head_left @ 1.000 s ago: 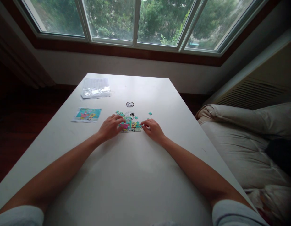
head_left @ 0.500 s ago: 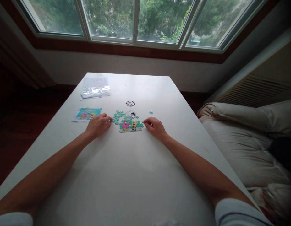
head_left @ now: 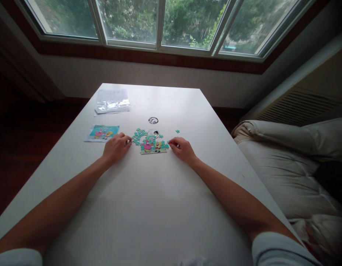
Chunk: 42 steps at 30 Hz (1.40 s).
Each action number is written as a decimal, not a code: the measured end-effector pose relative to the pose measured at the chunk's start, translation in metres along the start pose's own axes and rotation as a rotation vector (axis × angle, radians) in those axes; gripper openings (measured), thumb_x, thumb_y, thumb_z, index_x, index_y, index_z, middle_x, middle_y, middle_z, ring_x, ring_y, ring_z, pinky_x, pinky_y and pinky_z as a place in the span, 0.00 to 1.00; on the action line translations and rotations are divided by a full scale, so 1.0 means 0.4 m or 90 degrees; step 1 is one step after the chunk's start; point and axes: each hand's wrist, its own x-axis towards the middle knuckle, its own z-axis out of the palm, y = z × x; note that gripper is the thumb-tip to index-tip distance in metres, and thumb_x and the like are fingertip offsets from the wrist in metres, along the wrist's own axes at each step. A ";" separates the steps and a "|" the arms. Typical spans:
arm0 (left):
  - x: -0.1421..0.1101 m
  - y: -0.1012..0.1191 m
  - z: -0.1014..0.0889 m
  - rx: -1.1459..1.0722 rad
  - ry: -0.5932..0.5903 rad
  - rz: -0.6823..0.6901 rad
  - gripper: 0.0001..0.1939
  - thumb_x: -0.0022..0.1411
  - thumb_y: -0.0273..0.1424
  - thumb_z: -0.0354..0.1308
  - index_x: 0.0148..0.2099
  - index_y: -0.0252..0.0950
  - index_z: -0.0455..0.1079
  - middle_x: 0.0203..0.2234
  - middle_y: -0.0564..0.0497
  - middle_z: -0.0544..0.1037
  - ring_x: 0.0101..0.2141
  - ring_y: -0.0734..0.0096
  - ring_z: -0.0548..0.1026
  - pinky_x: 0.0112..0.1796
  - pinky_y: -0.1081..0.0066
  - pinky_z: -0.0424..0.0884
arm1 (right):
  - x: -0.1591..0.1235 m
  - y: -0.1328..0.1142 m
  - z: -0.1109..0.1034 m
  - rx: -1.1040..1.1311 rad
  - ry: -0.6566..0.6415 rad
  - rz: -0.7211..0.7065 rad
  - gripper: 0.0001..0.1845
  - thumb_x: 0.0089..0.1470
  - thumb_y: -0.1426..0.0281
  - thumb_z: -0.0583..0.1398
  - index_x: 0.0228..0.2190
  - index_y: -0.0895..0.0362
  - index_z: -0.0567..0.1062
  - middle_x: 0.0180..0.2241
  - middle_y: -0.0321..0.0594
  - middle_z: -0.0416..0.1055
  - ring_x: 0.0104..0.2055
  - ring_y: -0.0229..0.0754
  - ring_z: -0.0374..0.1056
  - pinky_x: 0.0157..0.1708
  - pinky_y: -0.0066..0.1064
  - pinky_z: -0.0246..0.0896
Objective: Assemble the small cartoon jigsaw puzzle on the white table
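A small, partly joined cartoon jigsaw (head_left: 153,145) lies on the white table (head_left: 160,199), with loose teal pieces (head_left: 138,135) just beyond its left side. My left hand (head_left: 115,147) rests to the left of it, fingers curled, fingertips at the loose teal pieces. My right hand (head_left: 182,148) sits at the jigsaw's right edge, fingers curled in a pinch against it. What either pinch holds is too small to see. One teal piece (head_left: 177,131) lies alone farther right.
A printed picture card (head_left: 102,133) lies left of my left hand. A clear plastic bag (head_left: 112,101) sits near the far left corner. Two round cable holes (head_left: 153,120) are behind the jigsaw. A cushioned sofa (head_left: 293,166) runs along the table's right side.
My left hand has drawn back from on top of the jigsaw to its left side, uncovering the loose teal pieces. My right hand has barely shifted.
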 end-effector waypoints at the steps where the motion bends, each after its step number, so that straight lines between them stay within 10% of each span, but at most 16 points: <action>1: 0.000 0.001 0.001 0.001 -0.001 0.001 0.14 0.69 0.36 0.51 0.48 0.43 0.78 0.41 0.47 0.77 0.43 0.61 0.75 0.41 0.66 0.70 | -0.001 -0.002 -0.001 0.002 0.000 -0.001 0.07 0.58 0.71 0.59 0.35 0.54 0.79 0.31 0.38 0.73 0.35 0.41 0.67 0.38 0.32 0.62; 18: 0.004 0.017 -0.007 -0.044 -0.005 0.004 0.07 0.62 0.34 0.56 0.42 0.40 0.72 0.39 0.48 0.77 0.40 0.61 0.75 0.40 0.66 0.69 | -0.005 -0.010 -0.001 0.022 0.020 0.010 0.08 0.57 0.70 0.59 0.35 0.54 0.79 0.30 0.37 0.73 0.34 0.41 0.66 0.36 0.31 0.61; 30: 0.027 0.053 -0.004 -0.322 -0.031 0.017 0.12 0.62 0.42 0.60 0.38 0.39 0.76 0.33 0.51 0.81 0.32 0.68 0.75 0.35 0.70 0.67 | -0.005 -0.002 0.004 0.034 0.018 -0.018 0.07 0.58 0.70 0.60 0.36 0.54 0.79 0.30 0.37 0.74 0.33 0.39 0.66 0.34 0.30 0.59; 42: 0.061 0.245 0.046 -0.759 -0.084 -0.054 0.17 0.55 0.43 0.68 0.37 0.34 0.78 0.31 0.48 0.82 0.33 0.67 0.78 0.37 0.70 0.72 | -0.013 -0.048 -0.018 0.155 -0.045 -0.072 0.12 0.61 0.58 0.62 0.35 0.54 0.80 0.32 0.39 0.77 0.35 0.40 0.68 0.35 0.32 0.62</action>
